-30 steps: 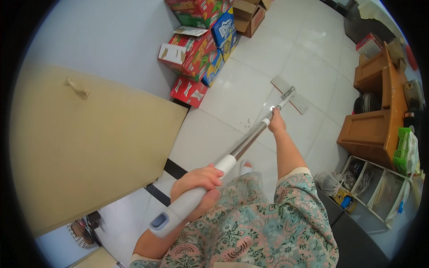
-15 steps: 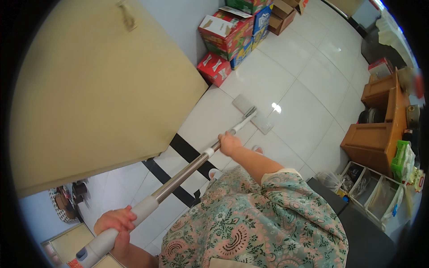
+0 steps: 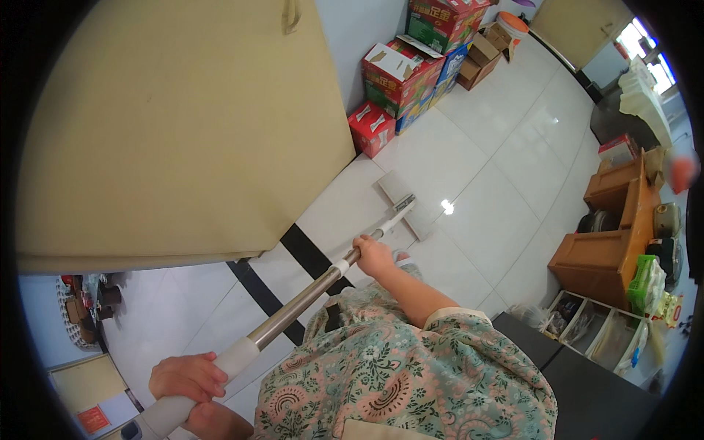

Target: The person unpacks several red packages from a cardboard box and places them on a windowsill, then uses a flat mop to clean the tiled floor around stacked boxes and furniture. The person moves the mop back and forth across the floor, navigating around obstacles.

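Note:
Both hands are closed around a flat mop's pole (image 3: 297, 304), which slants from the lower left up toward the middle. My left hand (image 3: 191, 381) wraps the thick white grip at the near end. Farther along, my right hand (image 3: 372, 255) is shut on the metal part of the pole. The flat, pale mop head (image 3: 419, 222) lies on glossy white floor tiles (image 3: 477, 194), joined to the pole by a hinged grey-white piece. Its underside is hidden. A foot (image 3: 400, 257) shows just beyond my patterned garment.
A beige door (image 3: 183, 139) fills the left. Stacked cartons (image 3: 402, 77) stand along the far wall, with an orange bucket (image 3: 512, 26) behind. At right are a wooden cabinet (image 3: 594, 249), a divided white rack (image 3: 590, 334) and a black surface (image 3: 579, 389). Black stripes (image 3: 315, 251) cross the floor.
The view has shifted, bringing the bucket and more of the far end into sight. Against the cartons, the mop head sits slightly farther left. Both hands keep their grip; one foot has gone from view.

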Tool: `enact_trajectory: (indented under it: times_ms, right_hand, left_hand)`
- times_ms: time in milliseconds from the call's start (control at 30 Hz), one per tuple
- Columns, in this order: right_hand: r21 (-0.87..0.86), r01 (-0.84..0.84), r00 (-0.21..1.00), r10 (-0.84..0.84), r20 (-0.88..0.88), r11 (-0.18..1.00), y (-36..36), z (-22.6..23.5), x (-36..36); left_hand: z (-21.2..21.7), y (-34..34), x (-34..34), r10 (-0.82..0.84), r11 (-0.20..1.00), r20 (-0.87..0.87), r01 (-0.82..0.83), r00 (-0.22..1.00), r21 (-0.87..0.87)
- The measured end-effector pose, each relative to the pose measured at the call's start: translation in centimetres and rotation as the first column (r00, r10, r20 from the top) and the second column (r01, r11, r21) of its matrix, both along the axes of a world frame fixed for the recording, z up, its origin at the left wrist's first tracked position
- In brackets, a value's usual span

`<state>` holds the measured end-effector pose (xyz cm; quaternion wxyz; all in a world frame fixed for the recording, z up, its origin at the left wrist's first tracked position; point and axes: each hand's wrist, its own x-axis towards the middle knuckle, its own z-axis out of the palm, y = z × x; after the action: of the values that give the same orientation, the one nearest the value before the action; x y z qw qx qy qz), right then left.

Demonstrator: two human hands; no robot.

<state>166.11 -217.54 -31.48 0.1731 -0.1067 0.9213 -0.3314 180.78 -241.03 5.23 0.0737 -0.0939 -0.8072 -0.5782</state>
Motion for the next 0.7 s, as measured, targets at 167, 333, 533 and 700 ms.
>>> enact_trajectory:
  times_ms: [167,333,533,700]
  right_hand:
    - [0.044,0.236,0.957,-0.224,-0.183,0.971,8.0,-5.1,-8.0]
    - [0.194,0.428,0.904,-0.415,-0.102,0.883,15.4,-4.8,-17.0]
    - [0.166,0.401,0.907,-0.416,0.070,0.901,20.6,-9.7,-23.0]
    - [0.167,0.202,0.973,-0.218,0.080,0.965,15.5,-9.3,-23.1]
  left_hand:
    - [-5.0,5.2,-9.1,-0.028,0.988,-0.007,0.029,1.000,0.155]
    - [-9.1,12.2,-18.1,-0.202,0.965,-0.006,0.201,0.979,0.168]
    - [-12.9,18.1,-24.4,-0.181,0.972,0.101,0.163,0.978,0.170]
    - [-11.5,14.9,-21.9,0.028,0.976,0.150,-0.059,0.988,0.211]
